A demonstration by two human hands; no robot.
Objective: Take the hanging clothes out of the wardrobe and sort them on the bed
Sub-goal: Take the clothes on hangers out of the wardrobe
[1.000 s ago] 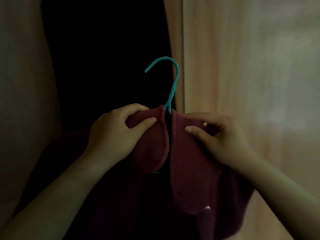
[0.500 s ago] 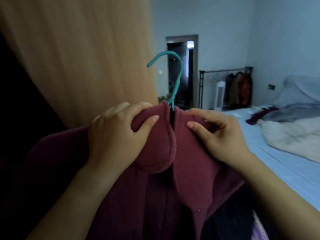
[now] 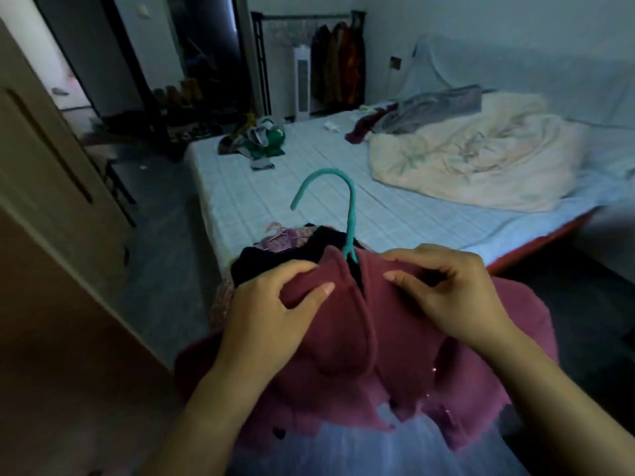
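Dim, bluish, shadow-soft room light; brightest on the bed; edges bowed by wide-angle distortion and slightly blurred.

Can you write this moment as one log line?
item: maroon coat on teal hanger | left hand: grips coat | right hand: grips coat | bed: ahead

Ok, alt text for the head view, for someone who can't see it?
A person's left hand and right hand grip the collar of a maroon jacket on a teal hanger, held up before a bed. A cream duvet and a clothes pile lie on it; a clothes rack stands beyond.
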